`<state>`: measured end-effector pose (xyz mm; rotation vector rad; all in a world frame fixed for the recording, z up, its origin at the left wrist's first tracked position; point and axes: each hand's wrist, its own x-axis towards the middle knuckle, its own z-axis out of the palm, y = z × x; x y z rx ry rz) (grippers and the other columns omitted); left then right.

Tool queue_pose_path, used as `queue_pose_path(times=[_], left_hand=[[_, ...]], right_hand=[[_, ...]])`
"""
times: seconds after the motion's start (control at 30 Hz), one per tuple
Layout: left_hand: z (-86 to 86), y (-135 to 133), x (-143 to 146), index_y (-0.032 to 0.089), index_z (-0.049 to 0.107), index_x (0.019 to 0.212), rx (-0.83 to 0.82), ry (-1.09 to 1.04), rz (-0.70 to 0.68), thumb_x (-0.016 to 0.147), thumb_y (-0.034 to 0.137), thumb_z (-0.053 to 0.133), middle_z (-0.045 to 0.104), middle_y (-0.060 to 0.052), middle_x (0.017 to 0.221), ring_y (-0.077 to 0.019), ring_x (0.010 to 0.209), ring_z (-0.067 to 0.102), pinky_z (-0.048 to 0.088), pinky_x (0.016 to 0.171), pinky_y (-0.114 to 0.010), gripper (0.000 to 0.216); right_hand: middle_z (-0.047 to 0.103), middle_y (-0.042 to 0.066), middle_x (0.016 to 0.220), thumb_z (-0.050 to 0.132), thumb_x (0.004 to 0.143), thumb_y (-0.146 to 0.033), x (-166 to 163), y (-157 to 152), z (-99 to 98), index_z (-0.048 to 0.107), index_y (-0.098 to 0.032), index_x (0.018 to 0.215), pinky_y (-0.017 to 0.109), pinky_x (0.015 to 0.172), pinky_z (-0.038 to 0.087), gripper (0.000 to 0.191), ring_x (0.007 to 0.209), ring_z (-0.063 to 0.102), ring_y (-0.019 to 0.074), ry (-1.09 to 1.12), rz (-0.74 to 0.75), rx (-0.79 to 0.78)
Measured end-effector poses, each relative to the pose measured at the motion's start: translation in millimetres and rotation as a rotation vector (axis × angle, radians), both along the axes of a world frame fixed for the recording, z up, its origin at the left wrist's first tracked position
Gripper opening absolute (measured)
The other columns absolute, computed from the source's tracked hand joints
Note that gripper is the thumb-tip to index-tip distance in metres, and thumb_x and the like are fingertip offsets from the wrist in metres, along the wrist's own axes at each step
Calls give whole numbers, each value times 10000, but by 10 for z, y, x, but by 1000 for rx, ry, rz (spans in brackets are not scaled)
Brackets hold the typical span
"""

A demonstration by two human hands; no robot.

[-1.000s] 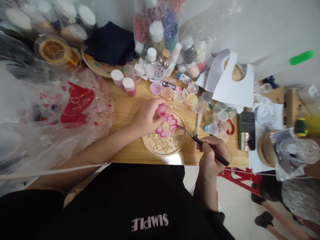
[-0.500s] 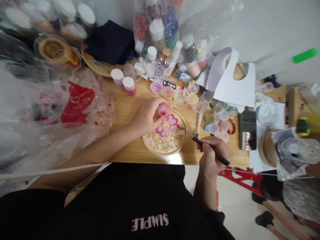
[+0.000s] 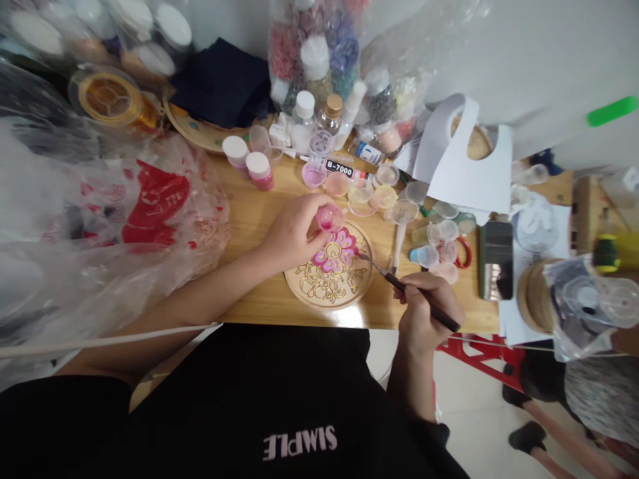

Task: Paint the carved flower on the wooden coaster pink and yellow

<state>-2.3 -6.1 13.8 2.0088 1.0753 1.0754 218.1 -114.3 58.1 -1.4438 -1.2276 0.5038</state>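
My left hand [image 3: 297,233] is closed around a small clear cup [image 3: 330,218] with pink stuff in it, held over the upper edge of a round wooden plaque [image 3: 304,297]. Gold outlines form flowers on the plaque, and the large flower [image 3: 333,250] is filled with pink and magenta. In my right hand [image 3: 429,309] is a thin metal spatula [image 3: 392,279] with a dark handle. Its tip touches or hovers just above the right-hand petals of the flower; I cannot tell which.
Several small cups [image 3: 384,197] stand behind the plaque, with a B-7000 glue tube [image 3: 344,170] and capped jars [image 3: 259,170]. A phone [image 3: 496,259] lies at the right. Plastic bags [image 3: 154,206] crowd the left. Another person's legs [image 3: 549,426] show at lower right.
Both hands, the cup and the spatula keep almost the same places. The whole view has shifted very slightly.
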Motion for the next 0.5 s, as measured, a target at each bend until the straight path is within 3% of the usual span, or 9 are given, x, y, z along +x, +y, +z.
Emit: queue_pose_path(times=[0.5], left_hand=[[-6,-3,1,183,552,1210,-18,2,-1,847,112,650,710,-114,1192,-261,1086,714,599,988,-449,382]], right_hand=[[652,-38,646,618,785,-119,11,-9,-1,704,-211,728,243,459,407,138,520,579,111,2,14,-25]])
